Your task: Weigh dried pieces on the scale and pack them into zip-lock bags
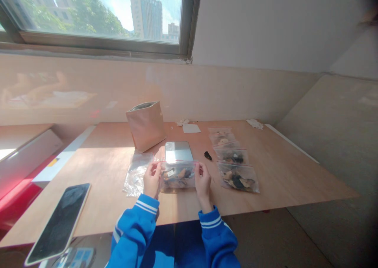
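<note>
Held zip bag point(178, 186): clear, thin plastic with a reddish seal line, center of the scene above the near part of the table; inside, tan and blackish irregular pieces and a small white slip, its writing too small to read.
Left hand point(152, 179): at the bag's 9 o'clock, thumb and fingers pinching its upper corner, a narrow grip.
Right hand point(203, 181): at 3 o'clock, pinching the opposite upper corner just as narrowly.
Flat device point(178, 151): at 12 o'clock, pale, smooth, round-cornered; its near edge is hard to make out behind the bag.
Dark piece point(208, 155): at 2 o'clock, small, curved, loose on the wood.
Filled bags point(238, 178): from 3 round to 2 o'clock, overlapping clear packets of black and tan pieces, the farther ones partly covered.
Clear bags point(136, 175): at 9 o'clock, crinkled, glossy, bunched beside the left hand.
Paper pouch point(147, 128): at 11 o'clock, brown, upright, open-topped; contents hidden.
White card point(191, 128): near 12 o'clock, no readable writing.
Tablet point(59, 224): at 8 o'clock, dark glossy screen, pale rim.
Table point(283, 169): smooth, light brown, wood-like.
</note>
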`<state>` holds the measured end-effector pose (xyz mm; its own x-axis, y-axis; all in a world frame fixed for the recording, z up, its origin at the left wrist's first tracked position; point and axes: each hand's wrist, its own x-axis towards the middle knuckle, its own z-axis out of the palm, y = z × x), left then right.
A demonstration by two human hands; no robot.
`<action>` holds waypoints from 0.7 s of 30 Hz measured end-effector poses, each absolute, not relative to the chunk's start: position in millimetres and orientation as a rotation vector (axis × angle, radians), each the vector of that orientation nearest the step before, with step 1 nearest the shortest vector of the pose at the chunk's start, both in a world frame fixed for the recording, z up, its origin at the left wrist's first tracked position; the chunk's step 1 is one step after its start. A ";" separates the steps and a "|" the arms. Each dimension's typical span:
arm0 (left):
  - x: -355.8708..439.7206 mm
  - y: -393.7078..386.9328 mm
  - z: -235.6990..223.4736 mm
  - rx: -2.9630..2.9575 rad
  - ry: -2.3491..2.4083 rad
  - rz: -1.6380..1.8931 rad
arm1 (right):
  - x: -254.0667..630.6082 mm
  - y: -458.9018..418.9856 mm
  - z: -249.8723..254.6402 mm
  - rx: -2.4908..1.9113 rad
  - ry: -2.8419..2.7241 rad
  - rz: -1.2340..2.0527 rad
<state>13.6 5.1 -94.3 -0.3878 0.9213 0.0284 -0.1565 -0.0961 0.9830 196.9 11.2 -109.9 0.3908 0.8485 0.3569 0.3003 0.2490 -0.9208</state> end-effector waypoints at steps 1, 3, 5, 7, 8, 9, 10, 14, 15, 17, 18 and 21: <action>13.5 4.9 -94.2 0.917 1.321 1.619 | 196.5 11.6 -110.2 -1.318 -1.148 0.515; 13.4 4.7 -94.0 0.931 1.332 1.631 | 195.6 11.9 -110.3 -1.320 -1.131 0.511; 13.1 4.9 -94.2 0.942 1.356 1.652 | 194.9 11.5 -109.4 -1.320 -1.130 0.517; 12.4 5.3 -94.8 0.948 1.370 1.661 | 194.3 10.4 -107.7 -1.318 -1.132 0.532; 12.2 5.5 -95.1 0.947 1.367 1.657 | 194.2 9.8 -106.9 -1.312 -1.132 0.542; 12.1 5.6 -95.1 0.944 1.356 1.648 | 194.1 9.1 -106.2 -1.303 -1.132 0.553; 12.2 5.5 -94.8 0.937 1.342 1.640 | 194.0 8.6 -105.6 -1.293 -1.130 0.566; 14.2 3.8 -89.6 0.933 1.306 1.609 | 193.6 8.1 -105.9 -1.261 -1.149 0.628; 14.7 3.4 -88.3 0.957 1.311 1.603 | 193.4 8.3 -106.3 -1.259 -1.159 0.640; 15.2 3.2 -86.9 1.011 1.328 1.595 | 193.0 8.6 -107.1 -1.249 -1.173 0.659; 15.2 3.4 -87.2 1.023 1.333 1.596 | 192.9 8.7 -107.2 -1.242 -1.176 0.667; 14.1 4.8 -90.9 1.007 1.319 1.605 | 193.0 8.3 -106.8 -1.226 -1.176 0.681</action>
